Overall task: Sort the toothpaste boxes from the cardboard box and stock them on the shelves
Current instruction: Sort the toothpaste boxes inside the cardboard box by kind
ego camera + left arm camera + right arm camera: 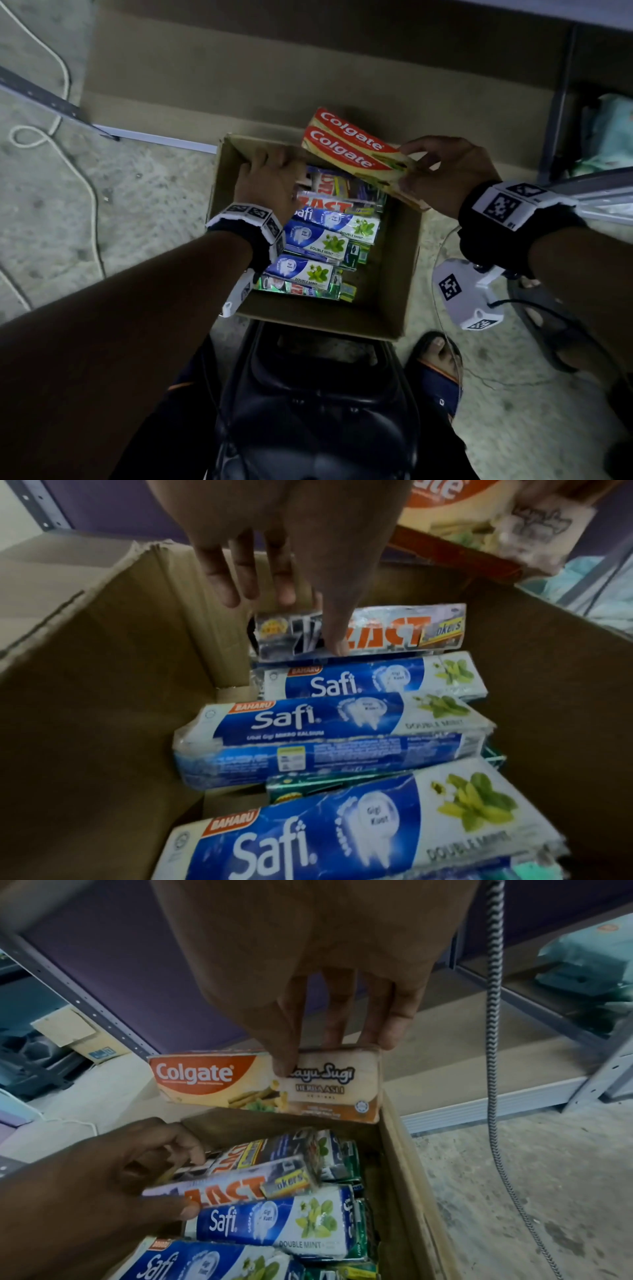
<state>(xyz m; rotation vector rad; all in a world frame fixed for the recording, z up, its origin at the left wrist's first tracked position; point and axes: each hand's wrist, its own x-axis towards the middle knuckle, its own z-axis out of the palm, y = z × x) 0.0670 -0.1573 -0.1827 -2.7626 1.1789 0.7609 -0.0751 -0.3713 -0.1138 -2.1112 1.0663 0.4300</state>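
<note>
Above the cardboard box (394, 274), right hand (448, 174) pinches two Colgate boxes (352, 150) by one end. Left hand (270, 181) reaches inside, fingers closing on a silver box (394, 634). Blue Safi packs (325, 236) remain; judged early, nothing shelved yet.

Speckled concrete floor (51, 212), grey metal shelving upright (85, 1001), purple back wall (164, 969), dim light

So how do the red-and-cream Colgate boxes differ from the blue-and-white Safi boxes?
The red-and-cream Colgate boxes are held by the right hand above the cardboard box; the blue-and-white Safi boxes lie inside it, unheld. Both are long, flat cartons.
</note>
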